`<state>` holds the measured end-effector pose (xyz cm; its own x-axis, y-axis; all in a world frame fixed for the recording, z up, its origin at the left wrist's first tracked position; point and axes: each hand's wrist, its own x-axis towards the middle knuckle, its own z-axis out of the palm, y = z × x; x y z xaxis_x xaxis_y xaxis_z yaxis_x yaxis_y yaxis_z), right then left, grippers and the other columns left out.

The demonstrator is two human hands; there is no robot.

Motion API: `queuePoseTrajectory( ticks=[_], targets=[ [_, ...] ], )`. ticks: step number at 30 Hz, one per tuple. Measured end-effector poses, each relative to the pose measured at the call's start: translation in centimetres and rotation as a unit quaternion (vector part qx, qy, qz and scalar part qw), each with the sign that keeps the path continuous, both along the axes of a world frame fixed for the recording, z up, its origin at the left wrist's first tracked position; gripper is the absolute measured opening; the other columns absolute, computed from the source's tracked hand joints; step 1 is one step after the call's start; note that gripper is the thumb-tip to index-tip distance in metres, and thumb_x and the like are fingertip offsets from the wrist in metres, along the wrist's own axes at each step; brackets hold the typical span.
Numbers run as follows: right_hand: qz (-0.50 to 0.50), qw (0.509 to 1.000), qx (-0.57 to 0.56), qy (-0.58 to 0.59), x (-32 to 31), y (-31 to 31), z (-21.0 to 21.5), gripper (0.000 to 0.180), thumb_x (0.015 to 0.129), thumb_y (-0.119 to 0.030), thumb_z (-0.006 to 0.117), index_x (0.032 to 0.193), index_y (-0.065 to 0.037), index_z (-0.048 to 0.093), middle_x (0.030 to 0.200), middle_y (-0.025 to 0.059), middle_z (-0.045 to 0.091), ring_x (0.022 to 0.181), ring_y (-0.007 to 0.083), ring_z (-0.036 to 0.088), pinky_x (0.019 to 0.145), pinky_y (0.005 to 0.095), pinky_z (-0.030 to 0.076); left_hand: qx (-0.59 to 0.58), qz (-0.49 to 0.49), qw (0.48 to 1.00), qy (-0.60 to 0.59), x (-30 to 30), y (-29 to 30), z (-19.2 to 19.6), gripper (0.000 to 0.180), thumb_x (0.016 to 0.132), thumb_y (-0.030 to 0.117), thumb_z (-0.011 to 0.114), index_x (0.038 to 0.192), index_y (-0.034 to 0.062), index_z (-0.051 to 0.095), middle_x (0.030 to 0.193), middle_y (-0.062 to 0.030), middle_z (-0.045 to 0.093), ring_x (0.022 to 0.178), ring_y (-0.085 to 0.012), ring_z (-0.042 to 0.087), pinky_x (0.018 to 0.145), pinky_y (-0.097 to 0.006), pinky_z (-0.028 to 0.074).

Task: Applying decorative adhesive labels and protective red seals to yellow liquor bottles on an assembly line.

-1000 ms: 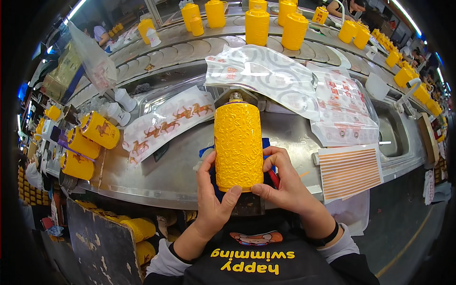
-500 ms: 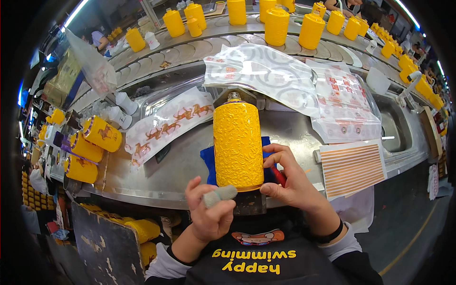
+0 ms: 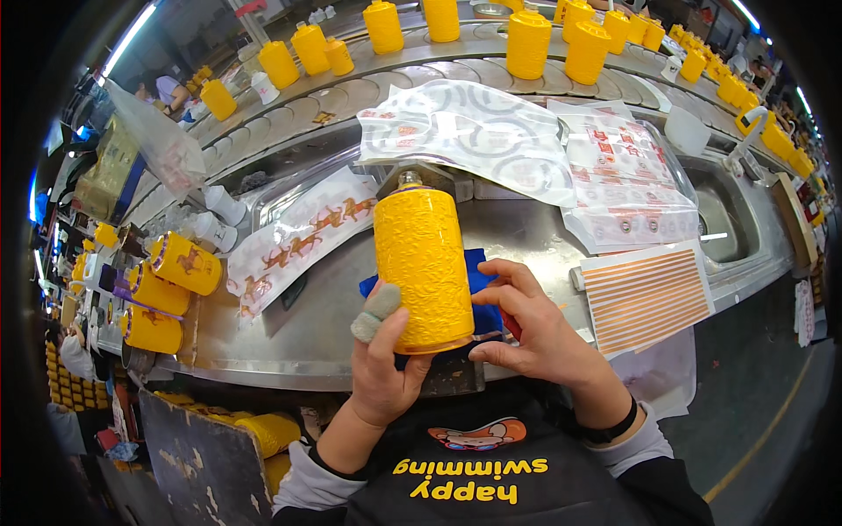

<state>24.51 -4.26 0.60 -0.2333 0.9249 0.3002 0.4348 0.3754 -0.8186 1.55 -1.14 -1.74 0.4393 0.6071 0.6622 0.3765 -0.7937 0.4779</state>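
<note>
A yellow embossed bottle (image 3: 423, 267) with a bare glass neck lies on a blue cloth (image 3: 487, 302), its base toward me. My left hand (image 3: 382, 355) grips its lower left side, with the thumb under the base edge. Grey wraps (image 3: 376, 314) cover fingers of that hand. At the bottle's right side my right hand (image 3: 531, 329) has bent fingers, with thumb and index apart near the wall. Under those fingers shows a small red object (image 3: 512, 327), apparently held in the palm; most of it is hidden.
A horse-print decal sheet (image 3: 303, 237) lies left, clear printed sheets (image 3: 474, 136) behind, and an orange-striped sheet (image 3: 647, 294) right. Several yellow bottles (image 3: 188, 263) with horse pictures stand left. More bottles (image 3: 529, 44) line the conveyor (image 3: 351, 96). A sink (image 3: 724, 215) is at the right.
My left hand has moved up from in front of the bottle's base onto its left side. The bottle seems slightly turned. My right hand stays near its right side; the whole view has shifted a little.
</note>
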Motion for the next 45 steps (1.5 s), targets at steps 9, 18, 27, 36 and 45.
queuePoseTrajectory(
  ticks=[9, 18, 27, 36, 45],
  targets=[
    [-0.007, 0.998, -0.038, -0.041, -0.5, -0.4, 0.3, 0.04, 0.075, -0.021, 0.08, 0.101, -0.001, 0.058, 0.128, 0.0225, 0.044, 0.115, 0.0359, 0.049, 0.093, 0.0401, 0.045, 0.014, 0.021, 0.998, -0.058, -2.1, -1.7, -0.2, 0.024, 0.085, 0.013, 0.067, 0.106, 0.0093, 0.054, 0.103, -0.0152, 0.06, 0.103, -0.0333, 0.052, 0.098, -0.056, 0.039],
    [0.038, 0.997, -0.069, -0.006, 1.0, -0.6, 1.4, 0.009, 0.078, -0.003, 0.063, 0.086, 0.001, 0.062, 0.125, 0.0201, 0.045, 0.11, 0.0317, 0.051, 0.092, 0.0367, 0.044, 0.102, 0.021, 0.995, -0.002, -2.1, -2.0, 0.6, 0.013, 0.086, 0.013, 0.065, 0.098, 0.0136, 0.06, 0.097, -0.0095, 0.063, 0.097, -0.0282, 0.052, 0.09, -0.051, 0.045],
    [0.129, 0.978, -0.128, 0.101, 1.6, -1.4, 3.9, 0.012, 0.085, -0.012, 0.068, 0.085, -0.002, 0.061, 0.118, 0.0157, 0.047, 0.105, 0.023, 0.051, 0.082, 0.0302, 0.045, 0.067, 0.02, 0.997, -0.031, -1.8, -2.0, 0.8, 0.014, 0.085, 0.009, 0.065, 0.098, 0.0115, 0.059, 0.096, -0.0115, 0.065, 0.095, -0.0298, 0.055, 0.087, -0.051, 0.046],
    [0.05, 0.989, -0.133, 0.036, 2.6, -1.0, 2.0, 0.013, 0.087, -0.012, 0.066, 0.084, 0.0, 0.062, 0.116, 0.0146, 0.048, 0.092, 0.0193, 0.053, 0.077, 0.0284, 0.045, 0.098, 0.0, 0.995, 0.012, -1.8, -1.6, 1.4, 0.019, 0.081, 0.009, 0.068, 0.098, 0.0125, 0.06, 0.095, -0.0083, 0.065, 0.094, -0.0277, 0.054, 0.086, -0.049, 0.046],
    [0.075, 0.988, -0.117, 0.064, 3.1, -1.2, 3.2, 0.014, 0.087, -0.013, 0.066, 0.081, 0.0, 0.06, 0.114, 0.0129, 0.049, 0.085, 0.0142, 0.051, 0.073, 0.0261, 0.044, 0.081, -0.05, 0.995, 0.028, -1.3, -0.8, 2.2, 0.021, 0.077, 0.006, 0.069, 0.095, 0.0118, 0.06, 0.094, -0.0086, 0.064, 0.091, -0.0284, 0.052, 0.077, -0.045, 0.045]
  ],
)
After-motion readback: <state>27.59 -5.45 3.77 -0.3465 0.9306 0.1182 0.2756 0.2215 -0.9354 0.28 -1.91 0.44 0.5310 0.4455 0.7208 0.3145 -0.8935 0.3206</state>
